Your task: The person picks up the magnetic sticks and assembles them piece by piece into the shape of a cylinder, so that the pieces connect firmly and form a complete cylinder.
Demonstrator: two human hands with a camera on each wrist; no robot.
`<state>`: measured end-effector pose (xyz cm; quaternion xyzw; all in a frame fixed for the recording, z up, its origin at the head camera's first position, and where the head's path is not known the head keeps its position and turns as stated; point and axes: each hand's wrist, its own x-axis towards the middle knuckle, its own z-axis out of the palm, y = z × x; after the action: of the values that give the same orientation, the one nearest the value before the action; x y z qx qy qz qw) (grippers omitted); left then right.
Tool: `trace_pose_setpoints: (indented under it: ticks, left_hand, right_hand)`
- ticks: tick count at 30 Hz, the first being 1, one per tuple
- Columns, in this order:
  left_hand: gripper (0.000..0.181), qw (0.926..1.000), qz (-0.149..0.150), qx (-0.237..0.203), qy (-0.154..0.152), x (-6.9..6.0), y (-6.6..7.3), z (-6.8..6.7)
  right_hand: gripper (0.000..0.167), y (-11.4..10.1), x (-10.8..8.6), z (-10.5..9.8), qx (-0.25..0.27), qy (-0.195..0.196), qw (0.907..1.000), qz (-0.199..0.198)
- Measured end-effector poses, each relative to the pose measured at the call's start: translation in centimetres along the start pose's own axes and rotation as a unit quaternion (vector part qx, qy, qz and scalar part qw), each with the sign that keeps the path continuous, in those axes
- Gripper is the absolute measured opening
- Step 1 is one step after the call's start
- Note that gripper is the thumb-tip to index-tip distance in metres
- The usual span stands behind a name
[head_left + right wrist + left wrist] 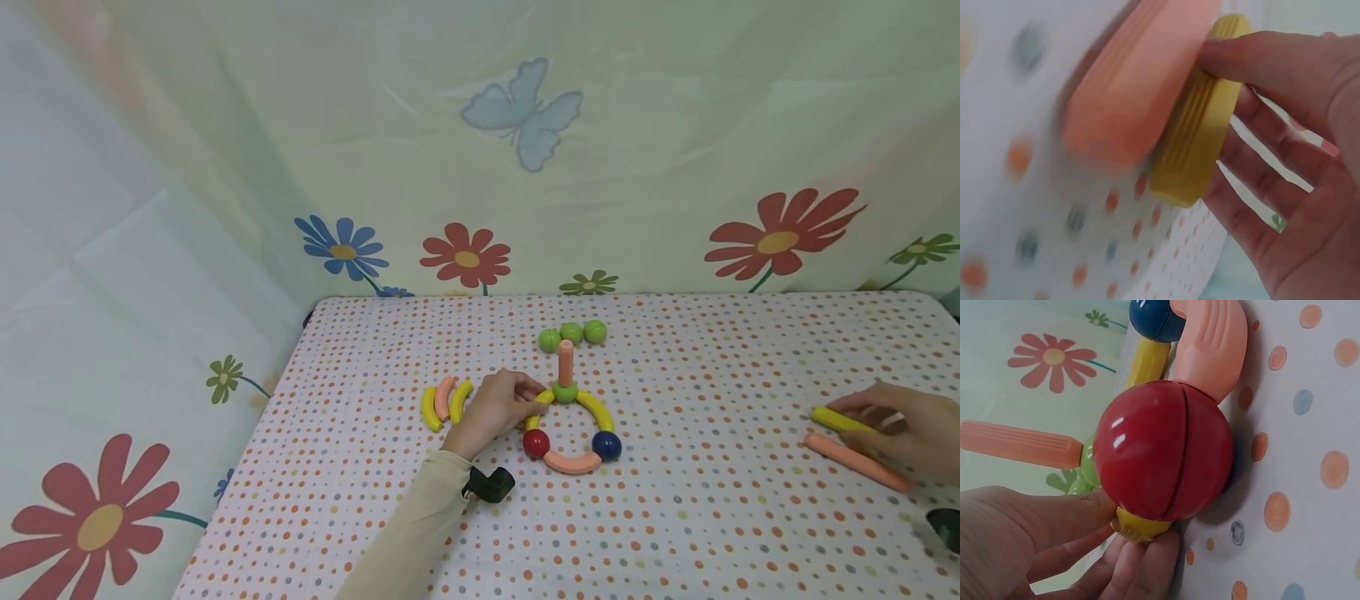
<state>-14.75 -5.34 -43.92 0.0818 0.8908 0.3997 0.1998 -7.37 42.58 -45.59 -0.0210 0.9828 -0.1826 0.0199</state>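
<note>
A toy ring lies on the table, built of a red ball (536,443), a blue ball (607,447), a green ball (566,392), a salmon curved stick (573,463) and two yellow curved sticks. A salmon straight stick (566,364) extends from the green ball, away from the ring. My left hand (498,404) pinches the ring's left yellow curved stick (1141,526) between thumb and fingers, beside the red ball. Far to the right, my right hand (911,425) grips a yellow straight stick (1194,134). Right alongside it is another salmon straight stick (858,461).
Several green balls (572,333) sit in a row behind the ring. Left of my left hand lie two loose yellow curved sticks (431,410) with a salmon curved stick (444,398) between them. A flowered curtain (645,167) hangs behind the dotted tabletop (697,508).
</note>
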Motion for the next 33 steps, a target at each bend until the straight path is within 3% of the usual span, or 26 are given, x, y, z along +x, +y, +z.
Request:
trace_pose_setpoints:
  ticks: [6, 10, 13, 15, 19, 22, 25, 28, 33]
  left_hand:
    - [0.023, 1.0, 0.0, -0.006, 0.001, 0.0, -0.1, -0.1]
    - [0.024, 1.0, -0.003, -0.002, 0.005, -0.1, -0.1, -0.2]
    - [0.024, 1.0, 0.001, 0.003, 0.007, -0.1, -0.1, -0.2]
    - [0.024, 0.9999, 0.005, 0.007, 0.01, -0.1, -0.1, -0.1]
    - [0.024, 0.9998, 0.014, 0.01, 0.009, -0.1, -0.1, 0.0]
    - [0.024, 0.9998, 0.016, 0.007, 0.005, -0.1, -0.1, 0.0]
    - [0.024, 0.9999, 0.014, 0.005, 0.005, -0.1, -0.1, -0.1]
    - [0.024, 0.9999, 0.011, 0.0, 0.004, -0.1, -0.3, -0.1]
    - [0.024, 0.9999, 0.011, -0.011, 0.002, 0.1, -0.4, 0.0]
  right_hand:
    - [0.041, -4.7, 0.7, -0.2, 0.043, 0.064, 0.9948, -0.066]
    - [0.041, -9.5, 1.1, 0.3, 0.107, 0.083, 0.9819, -0.133]
    - [0.043, -13.0, 1.5, 1.3, 0.184, 0.078, 0.9603, -0.195]
    - [0.045, -15.1, 1.7, 2.1, 0.239, 0.062, 0.9387, -0.24]
    - [0.046, -18.5, 1.8, 3.3, 0.337, 0.021, 0.8967, -0.286]
    - [0.044, -20.1, 1.9, 3.7, 0.385, 0.002, 0.8739, -0.297]
    - [0.04, -21.2, 2.1, 4.1, 0.416, -0.012, 0.8626, -0.287]
    - [0.035, -21.6, 2.1, 4.7, 0.441, -0.027, 0.857, -0.266]
    - [0.033, -21.5, 1.8, 5.7, 0.451, -0.037, 0.8586, -0.242]
